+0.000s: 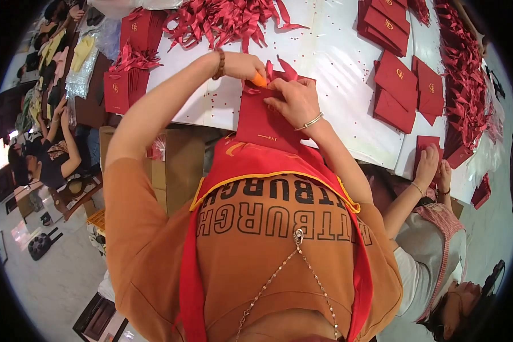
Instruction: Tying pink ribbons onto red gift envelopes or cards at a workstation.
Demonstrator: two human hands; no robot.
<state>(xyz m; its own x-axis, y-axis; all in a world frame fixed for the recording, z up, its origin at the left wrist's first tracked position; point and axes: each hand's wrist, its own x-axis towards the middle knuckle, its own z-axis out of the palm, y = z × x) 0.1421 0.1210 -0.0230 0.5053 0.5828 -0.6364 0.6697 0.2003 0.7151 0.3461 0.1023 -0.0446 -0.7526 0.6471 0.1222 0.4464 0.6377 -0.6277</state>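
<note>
A dark red paper gift bag (262, 121) with small gold print lies at the table's near edge, against my red apron. Red ribbon (288, 69) loops up from its top. My left hand (242, 66) is closed at the bag's upper left corner. A bright orange piece (259, 80) shows at its fingertips; I cannot tell whether it is a finger cover or a small tool. My right hand (297, 101) lies over the bag's upper right, thumb and fingers pinched on its top edge near the ribbon. The hands almost meet, and their fingertips are partly hidden.
Ahead is a heap of red ribbons (219, 23) on the white table (325, 45), among scattered red dots. Bags with ribbons (119, 88) stand at left; stacked red bags (394, 85) lie at right. A co-worker's hands (427, 165) hold another bag. A cardboard box (182, 165) is below the table.
</note>
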